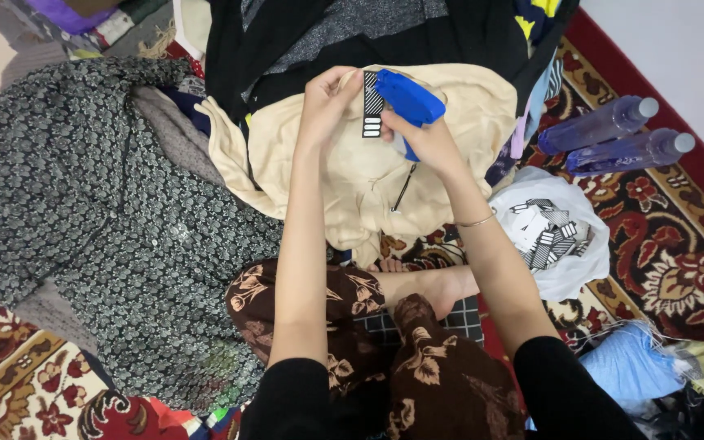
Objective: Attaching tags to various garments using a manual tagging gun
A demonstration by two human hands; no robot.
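Observation:
My right hand (429,145) grips a blue tagging gun (409,98), held up over a cream garment (450,138) spread in front of me. My left hand (326,102) pinches a small black-and-white striped tag (372,104) against the gun's front end. A thin dark cord hangs on the cream garment just below my right hand. A thin bracelet circles my right wrist. My crossed legs in brown flowered trousers sit under both forearms.
A grey patterned garment (99,212) lies at the left. Black clothing (352,33) is piled behind the cream one. A white plastic bag (560,236) of striped tags sits at the right, with two purple bottles (621,134) on the red patterned carpet (678,244).

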